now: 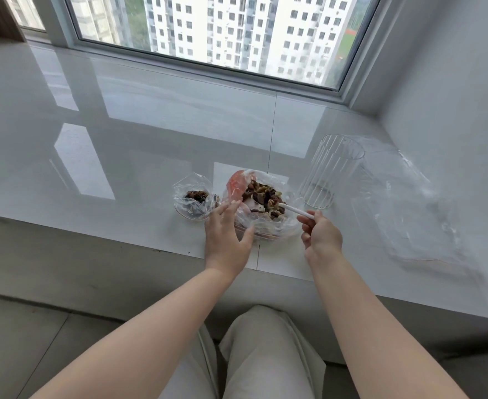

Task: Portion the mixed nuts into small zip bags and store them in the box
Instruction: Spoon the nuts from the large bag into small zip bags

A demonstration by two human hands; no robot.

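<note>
Right hand first: its fingers are curled round the handle of a slim white plastic spoon, bowl end buried in the heap of brown mixed nuts, angled low, which reads as a scoop being loaded; left hand has its fingers straight and spread, gripping nothing, pressed to the near wall of the big crumpled clear plastic bag that holds the nuts, probably to steady it and keep its mouth open against the spoon's push; an orange-red patch shows on that bag's far side, what it is I cannot tell; just beside the left hand, to its left, sits a small clear zip bag, mouth up, a little dark pile of nuts at the bottom, close enough for a short carry; portioning looks barely begun; to the right, near the big bag, a tall ribbed clear plastic box stands open-topped and seemingly unfilled, waiting for sealed bags; beyond it lies a loose sheet of clear plastic film; all rests on a glossy white windowsill.
</note>
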